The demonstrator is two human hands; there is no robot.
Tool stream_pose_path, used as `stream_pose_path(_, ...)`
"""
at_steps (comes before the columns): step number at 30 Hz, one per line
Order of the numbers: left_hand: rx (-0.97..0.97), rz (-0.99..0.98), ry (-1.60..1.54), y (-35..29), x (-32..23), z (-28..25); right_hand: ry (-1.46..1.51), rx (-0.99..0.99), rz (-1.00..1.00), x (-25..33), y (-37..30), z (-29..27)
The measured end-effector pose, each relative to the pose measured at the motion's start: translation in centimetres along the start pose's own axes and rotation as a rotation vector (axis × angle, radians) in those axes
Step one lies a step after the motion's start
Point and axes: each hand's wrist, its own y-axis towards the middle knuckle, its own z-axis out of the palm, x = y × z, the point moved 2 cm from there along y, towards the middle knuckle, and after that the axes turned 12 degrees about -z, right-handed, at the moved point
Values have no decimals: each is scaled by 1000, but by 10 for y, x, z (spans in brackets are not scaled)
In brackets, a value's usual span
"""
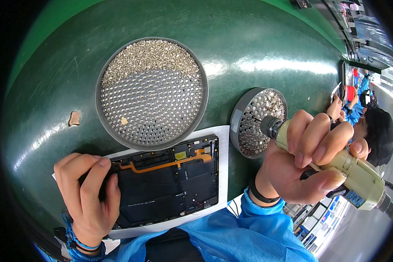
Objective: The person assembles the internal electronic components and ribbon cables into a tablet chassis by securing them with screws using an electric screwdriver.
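Observation:
My right hand (308, 153) is wrapped round a cream-coloured electric screwdriver (364, 177), tilted with its bit end to the left. That bit end is over a small round grey tray (236, 124) with a dimpled bottom and small silvery screws (274, 101). Before me lies an opened black tablet housing (150, 192) with an orange ribbon cable (155, 167) along its far side. My left hand (89, 196) grips the housing's left edge, fingers bent and thumb over the side; part of that edge is hidden.
A larger round perforated tray (99, 100) holds many small screws (148, 54) along its far side. White sheet material (223, 174) lies under the housing. A brown scrap (74, 118) sits on the green table (52, 87). At right a person in a black cap (380, 135) works nearby.

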Motion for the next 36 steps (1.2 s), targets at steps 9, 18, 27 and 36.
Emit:
stream_pose_path(9,-45,23,-1,-1,-3,-6,119,-110,-17,13,6,9)
stream_pose_path(18,91,-6,-722,-13,-16,2,668,-102,87,74,20,84)
stream_pose_path(27,-37,99,-880,-27,-15,0,863,30,122,90,11,118)
stream_pose_path(36,124,-78,-1067,-26,-14,2,865,-33,74,89,9,117)
